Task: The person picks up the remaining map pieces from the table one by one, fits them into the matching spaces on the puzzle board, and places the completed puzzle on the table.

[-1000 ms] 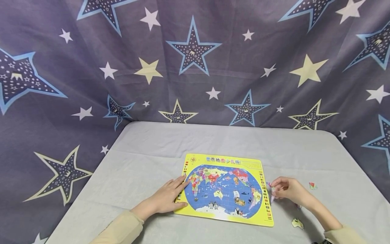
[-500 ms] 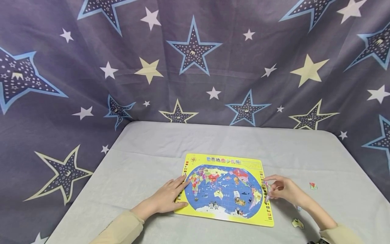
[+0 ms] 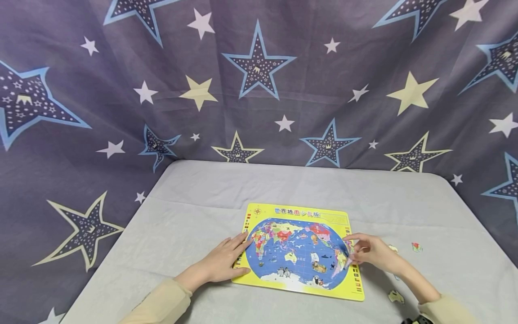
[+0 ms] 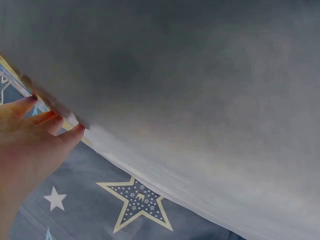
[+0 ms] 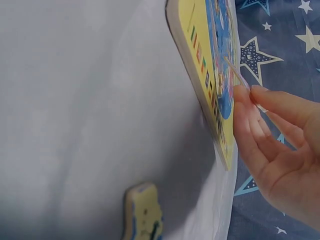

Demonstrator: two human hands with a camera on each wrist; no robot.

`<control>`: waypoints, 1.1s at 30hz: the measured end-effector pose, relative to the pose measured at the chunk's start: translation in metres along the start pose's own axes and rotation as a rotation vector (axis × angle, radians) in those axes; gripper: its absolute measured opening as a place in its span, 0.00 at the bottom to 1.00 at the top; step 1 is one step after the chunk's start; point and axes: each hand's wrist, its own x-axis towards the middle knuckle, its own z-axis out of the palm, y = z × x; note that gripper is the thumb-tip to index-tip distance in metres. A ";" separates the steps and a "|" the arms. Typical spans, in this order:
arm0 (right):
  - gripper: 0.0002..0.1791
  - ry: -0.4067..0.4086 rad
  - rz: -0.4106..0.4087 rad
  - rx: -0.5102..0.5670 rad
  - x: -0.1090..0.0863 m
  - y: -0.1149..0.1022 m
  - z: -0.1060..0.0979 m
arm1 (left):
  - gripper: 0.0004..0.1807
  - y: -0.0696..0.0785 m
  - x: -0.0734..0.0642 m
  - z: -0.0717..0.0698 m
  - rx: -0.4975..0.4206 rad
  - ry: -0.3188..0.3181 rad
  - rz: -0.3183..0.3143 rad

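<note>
A yellow-bordered world map puzzle board lies flat on the table. My left hand rests on its left edge with fingers stretched out; in the left wrist view the fingertips of that hand touch the rim. At the right side my right hand pinches a thin pinkish puzzle piece over the board's right part. Seen from the right wrist, the piece is tilted nearly on edge between thumb and finger. Fingers partly cover it, so its full outline is hidden.
A yellowish puzzle piece lies right of the board, below the right forearm. A red and green piece sits farther right, and a pale piece shows behind the right hand. A grey cloth covers the table; a starry curtain hangs behind.
My right hand has moved left with the pinched puzzle piece, from beside the board to over its right part. The pale piece behind the hand has come into view. My left hand stays put.
</note>
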 end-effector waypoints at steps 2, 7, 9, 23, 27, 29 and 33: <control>0.26 -0.004 0.014 0.001 0.001 -0.001 0.001 | 0.41 0.000 0.000 0.000 0.000 0.001 0.001; 0.24 -0.015 0.052 -0.002 0.004 -0.002 0.003 | 0.41 0.000 0.000 0.000 0.001 0.007 0.004; 0.24 -0.020 0.061 -0.003 0.004 -0.003 0.004 | 0.41 0.000 0.000 0.000 0.003 0.010 0.007; 0.20 -0.075 0.034 0.013 0.007 -0.002 0.011 | 0.41 0.000 0.001 0.001 0.003 0.020 0.017; 0.20 -0.069 0.040 0.007 0.008 -0.002 0.014 | 0.41 0.000 0.000 0.000 0.004 0.008 0.010; 0.21 -0.067 0.043 0.003 0.009 -0.001 0.015 | 0.41 0.000 0.000 0.000 0.004 0.006 0.007; 0.20 -0.065 0.049 -0.009 0.010 0.000 0.017 | 0.41 0.000 0.000 0.000 0.004 0.005 0.007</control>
